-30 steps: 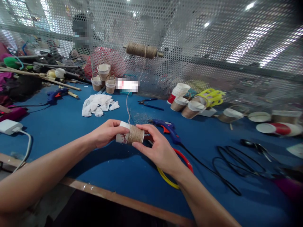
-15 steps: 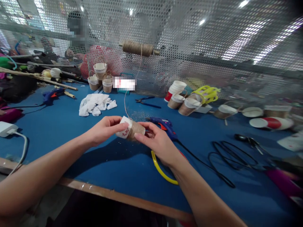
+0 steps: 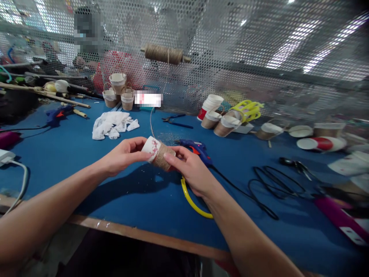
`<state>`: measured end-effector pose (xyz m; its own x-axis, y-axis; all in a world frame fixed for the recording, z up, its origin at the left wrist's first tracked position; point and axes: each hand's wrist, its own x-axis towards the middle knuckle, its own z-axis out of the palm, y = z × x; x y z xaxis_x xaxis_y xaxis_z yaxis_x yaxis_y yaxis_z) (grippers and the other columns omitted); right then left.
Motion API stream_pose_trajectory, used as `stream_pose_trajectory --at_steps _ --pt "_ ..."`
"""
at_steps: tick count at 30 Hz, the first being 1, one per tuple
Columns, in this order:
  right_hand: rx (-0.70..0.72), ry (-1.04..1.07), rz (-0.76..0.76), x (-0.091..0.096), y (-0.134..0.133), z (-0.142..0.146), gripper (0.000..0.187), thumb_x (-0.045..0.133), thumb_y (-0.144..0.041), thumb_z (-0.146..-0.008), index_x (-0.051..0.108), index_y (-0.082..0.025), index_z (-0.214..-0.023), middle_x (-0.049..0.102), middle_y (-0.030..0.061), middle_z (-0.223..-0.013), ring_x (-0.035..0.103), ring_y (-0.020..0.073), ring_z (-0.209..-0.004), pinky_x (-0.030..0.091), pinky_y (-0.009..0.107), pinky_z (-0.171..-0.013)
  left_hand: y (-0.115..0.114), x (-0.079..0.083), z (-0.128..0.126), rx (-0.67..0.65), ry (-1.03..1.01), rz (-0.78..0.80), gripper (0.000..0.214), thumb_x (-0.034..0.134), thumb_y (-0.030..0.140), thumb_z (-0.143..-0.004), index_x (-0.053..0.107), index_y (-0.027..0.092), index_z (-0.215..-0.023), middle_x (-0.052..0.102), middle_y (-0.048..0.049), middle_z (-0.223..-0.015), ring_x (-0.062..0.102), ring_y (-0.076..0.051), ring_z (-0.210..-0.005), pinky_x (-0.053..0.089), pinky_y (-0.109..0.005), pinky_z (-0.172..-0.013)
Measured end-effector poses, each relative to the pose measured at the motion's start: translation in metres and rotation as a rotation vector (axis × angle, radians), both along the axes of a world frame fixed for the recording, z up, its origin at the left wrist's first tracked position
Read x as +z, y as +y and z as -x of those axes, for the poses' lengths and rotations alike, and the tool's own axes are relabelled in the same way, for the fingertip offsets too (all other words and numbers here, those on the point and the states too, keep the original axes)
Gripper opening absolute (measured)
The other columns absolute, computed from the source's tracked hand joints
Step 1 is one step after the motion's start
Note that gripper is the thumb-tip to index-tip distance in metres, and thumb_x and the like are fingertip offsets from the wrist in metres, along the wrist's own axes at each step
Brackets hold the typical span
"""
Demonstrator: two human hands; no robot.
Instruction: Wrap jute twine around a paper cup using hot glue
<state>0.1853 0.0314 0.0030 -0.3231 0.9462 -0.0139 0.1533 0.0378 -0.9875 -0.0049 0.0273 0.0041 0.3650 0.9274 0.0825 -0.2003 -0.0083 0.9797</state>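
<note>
A paper cup (image 3: 163,157), white with a red print and partly wound with brown twine, lies sideways between my hands above the table. My left hand (image 3: 127,156) grips its white end, thumb on the near side. Around the twine-covered end, my right hand (image 3: 188,167) is closed, with some fingers hidden behind the cup. A strand of twine (image 3: 151,121) runs up from the cup to the twine spool (image 3: 164,54) on the mesh screen. Just beyond my right hand lies a blue glue gun (image 3: 197,149).
Pliers (image 3: 178,124) and crumpled white cloth or tissue (image 3: 111,124) lie behind my hands. Small twine-wrapped buckets (image 3: 127,99) stand at the back left, more cups (image 3: 213,103) at the back right. Yellow tubing (image 3: 191,202) and a black cable (image 3: 259,202) lie rightward.
The cup has turned in my hands, so more of its red print shows. My left thumb has shifted lower on the white end. The whole view has moved slightly.
</note>
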Motion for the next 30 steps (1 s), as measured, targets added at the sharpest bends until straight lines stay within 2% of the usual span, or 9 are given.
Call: stream_pose_trajectory --at_steps 3,7,15,17,20,23,24,26,30 --pt "-0.042 0.09 0.071 0.002 0.001 0.001 0.032 0.063 -0.04 -0.072 0.056 -0.016 -0.091 0.061 0.006 -0.085 0.058 0.016 -0.074 0.05 0.03 -0.062 0.003 0.001 0.002 0.166 -0.088 -0.059 0.018 0.06 0.013 -0.066 0.064 0.014 -0.083 0.065 -0.0026 -0.082 0.056 -0.014 -0.077 0.041 -0.026 -0.073" --pt "-0.095 0.146 0.13 0.004 0.003 0.0 0.029 0.061 -0.041 -0.072 0.056 -0.017 -0.087 0.063 0.0074 -0.089 0.059 0.0172 -0.079 0.051 0.03 -0.062 0.01 -0.001 0.005 0.405 -0.192 -0.052 0.01 0.052 0.01 -0.066 0.061 0.014 -0.063 0.058 0.0005 -0.058 0.051 -0.01 -0.058 0.039 -0.023 -0.058" --pt "-0.079 0.295 0.204 0.004 0.006 -0.002 0.031 0.061 -0.043 -0.072 0.059 -0.017 -0.089 0.066 0.0092 -0.093 0.061 0.0169 -0.074 0.051 0.029 -0.059 0.01 -0.008 0.0 0.353 -0.088 0.05 0.01 0.062 0.019 -0.07 0.062 0.01 -0.075 0.061 -0.0011 -0.059 0.052 -0.009 -0.055 0.04 -0.023 -0.057" --pt "-0.073 0.318 0.205 0.004 0.007 -0.002 0.032 0.058 -0.045 -0.074 0.059 -0.018 -0.092 0.065 0.0093 -0.097 0.061 0.0178 -0.075 0.052 0.03 -0.062 0.012 -0.009 0.002 0.37 0.057 -0.011 0.012 0.059 0.024 -0.074 0.06 0.012 -0.075 0.059 -0.0003 -0.057 0.051 -0.009 -0.053 0.039 -0.023 -0.056" --pt "-0.11 0.361 0.19 0.005 0.009 -0.003 0.033 0.055 -0.045 -0.076 0.058 -0.019 -0.096 0.064 0.0087 -0.103 0.061 0.0194 -0.082 0.052 0.032 -0.066 0.017 -0.013 0.008 0.314 0.475 -0.217 0.028 0.046 0.033 -0.083 0.06 0.014 -0.068 0.059 -0.0023 -0.056 0.051 -0.012 -0.052 0.039 -0.025 -0.056" --pt "-0.155 0.426 0.173 0.005 0.011 -0.005 0.033 0.059 -0.044 -0.074 0.059 -0.02 -0.097 0.063 0.0082 -0.102 0.06 0.0197 -0.081 0.052 0.032 -0.067 0.019 -0.018 0.01 0.212 0.666 -0.32 0.02 0.057 0.033 -0.076 0.064 0.016 -0.066 0.065 -0.0057 -0.067 0.056 -0.017 -0.065 0.041 -0.029 -0.066" --pt "-0.163 0.44 0.165 0.005 0.012 -0.005 0.033 0.06 -0.044 -0.073 0.059 -0.02 -0.096 0.064 0.0081 -0.1 0.06 0.0197 -0.08 0.051 0.033 -0.067 0.018 -0.02 0.01 0.19 0.674 -0.344 0.015 0.063 0.031 -0.071 0.065 0.017 -0.072 0.067 -0.0067 -0.077 0.058 -0.02 -0.075 0.041 -0.03 -0.073" --pt "-0.17 0.454 0.151 0.005 0.013 -0.005 0.032 0.062 -0.044 -0.071 0.06 -0.02 -0.093 0.064 0.0079 -0.093 0.059 0.0195 -0.077 0.05 0.033 -0.066 0.017 -0.026 0.01 0.15 0.751 -0.432 0.029 0.067 0.035 -0.068 0.065 0.017 -0.091 0.064 -0.0107 -0.105 0.054 -0.026 -0.102 0.036 -0.034 -0.09" --pt "-0.191 0.5 0.192 0.006 0.016 -0.006 0.028 0.066 -0.041 -0.068 0.062 -0.02 -0.086 0.064 0.0059 -0.087 0.057 0.0175 -0.073 0.048 0.03 -0.063 0.01 -0.039 0.007 0.068 1.202 -0.58 0.074 0.049 0.058 -0.075 0.041 0.006 -0.127 0.032 -0.0224 -0.14 0.025 -0.035 -0.13 0.02 -0.047 -0.104"
